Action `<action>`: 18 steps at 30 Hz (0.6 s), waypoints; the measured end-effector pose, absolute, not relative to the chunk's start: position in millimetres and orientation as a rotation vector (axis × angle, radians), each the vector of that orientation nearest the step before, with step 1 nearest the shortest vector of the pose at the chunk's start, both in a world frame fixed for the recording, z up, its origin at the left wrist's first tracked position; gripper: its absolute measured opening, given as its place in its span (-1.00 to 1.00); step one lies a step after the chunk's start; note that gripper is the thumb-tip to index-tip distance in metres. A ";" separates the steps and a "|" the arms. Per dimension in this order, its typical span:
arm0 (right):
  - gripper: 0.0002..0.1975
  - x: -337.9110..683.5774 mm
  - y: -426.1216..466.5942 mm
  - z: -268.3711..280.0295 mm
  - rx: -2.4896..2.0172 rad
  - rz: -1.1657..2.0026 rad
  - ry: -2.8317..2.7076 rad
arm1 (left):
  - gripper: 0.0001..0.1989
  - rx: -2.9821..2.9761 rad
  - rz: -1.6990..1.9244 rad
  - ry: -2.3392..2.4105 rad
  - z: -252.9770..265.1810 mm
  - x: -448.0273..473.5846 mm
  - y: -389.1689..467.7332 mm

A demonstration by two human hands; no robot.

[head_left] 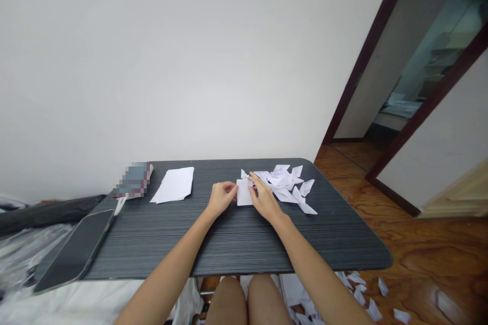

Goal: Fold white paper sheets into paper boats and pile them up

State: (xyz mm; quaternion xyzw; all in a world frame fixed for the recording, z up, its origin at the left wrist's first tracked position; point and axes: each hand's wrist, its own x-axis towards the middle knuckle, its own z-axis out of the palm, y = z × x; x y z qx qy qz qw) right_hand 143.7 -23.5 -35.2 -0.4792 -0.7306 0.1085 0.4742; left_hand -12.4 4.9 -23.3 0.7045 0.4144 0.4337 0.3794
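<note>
Between my hands, over the middle of the dark table, is a small white sheet of paper (245,197), roughly square. My left hand (223,196) pinches its left edge between thumb and fingers. On the other side, my right hand (264,195) grips the right edge, its thumb at the paper and its fingers bent over the upper corner. Just right of my right hand lies a loose heap of folded white paper pieces (284,179) with pointed ends. One pointed piece (244,174) shows just behind the sheet.
A stack of white paper (175,185) lies left on the dark table (152,244). Farther left are a blurred-out packet (133,180) and a tablet-like device (76,249) at the edge. Folded paper pieces (373,310) litter the wooden floor at lower right. A wall stands behind.
</note>
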 end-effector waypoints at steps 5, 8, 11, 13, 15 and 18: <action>-0.66 141.5 -25.9 -32.0 -1.135 0.272 -1.747 | -0.78 1.807 1.114 1.115 -23.6 -12.8 5.5; -0.74 139.6 -27.6 -28.0 -1.116 0.307 -1.660 | -0.79 1.734 1.117 1.111 -24.1 -11.7 6.7; -0.79 138.5 -26.8 -25.3 -1.116 0.406 -1.567 | -0.80 1.561 1.124 1.049 -22.4 -8.9 6.8; -0.78 138.4 -24.7 -24.8 -1.102 0.474 -1.515 | -0.79 1.467 1.125 0.996 -20.2 -7.1 5.6; -0.79 138.3 -22.2 -24.9 -1.054 0.506 -1.482 | -0.77 1.432 1.100 0.947 -18.0 -5.8 3.8; -0.83 137.9 -20.5 -24.3 -0.983 0.520 -1.478 | -0.74 1.409 1.067 0.889 -16.1 -4.9 1.1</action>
